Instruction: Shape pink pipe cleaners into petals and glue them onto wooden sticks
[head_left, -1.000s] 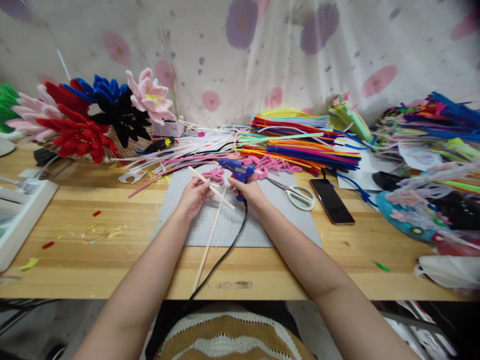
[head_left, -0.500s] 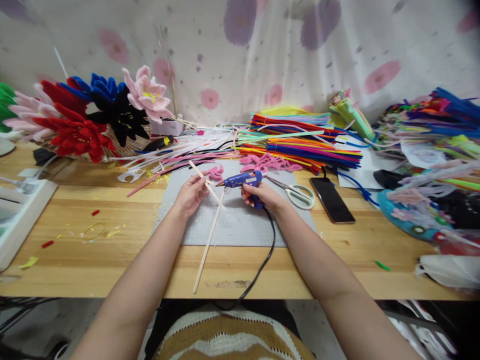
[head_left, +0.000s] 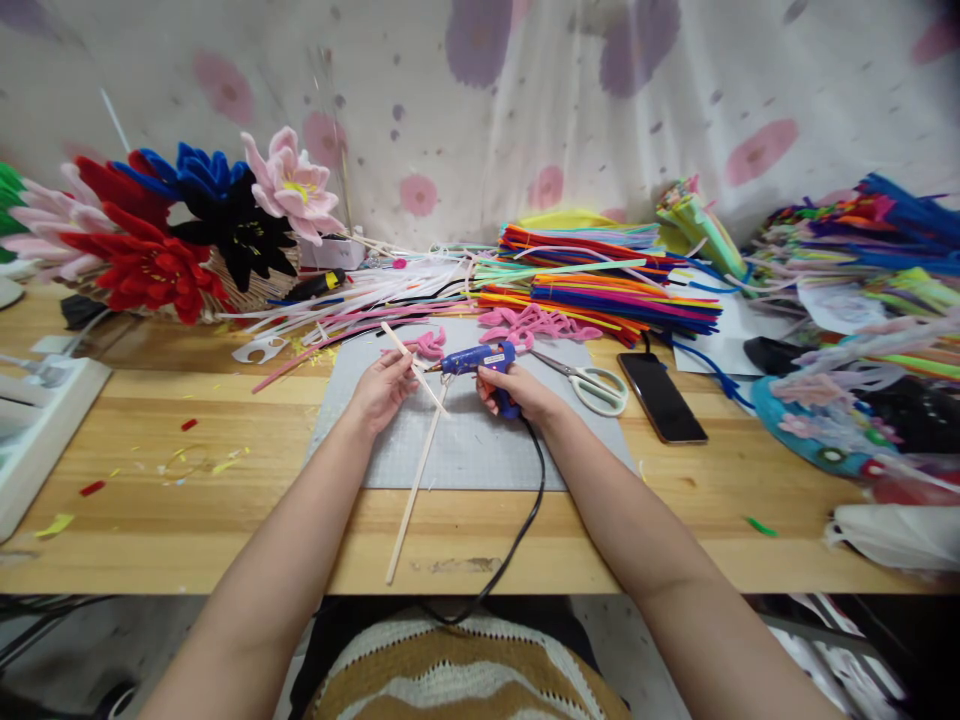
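My left hand [head_left: 384, 390] pinches a short pale wooden stick [head_left: 429, 388] over the grey mat [head_left: 390, 455]. In my right hand [head_left: 510, 388] is a blue glue gun [head_left: 474, 359], its nozzle pointing left at the stick, close to my left fingertips. Whether the nozzle touches the stick cannot be made out. A longer pale stick [head_left: 412, 500] lies slanted from the mat to the table's front. Curled pink pieces [head_left: 430, 345] rest just behind the nozzle, and more pink pieces [head_left: 536, 323] lie at the mat's back edge.
Scissors [head_left: 596, 390] and a phone [head_left: 661, 398] lie right of my right hand. Bundles of coloured pipe cleaners [head_left: 600, 300] line the back. Fuzzy flowers [head_left: 157, 265] stand at the left, beyond a white power strip [head_left: 56, 440]. The gun's black cord [head_left: 529, 520] runs over the table's front edge.
The glue gun and my right hand have shifted slightly left and its nozzle has moved nearer my left fingertips. My left hand still holds the short stick.
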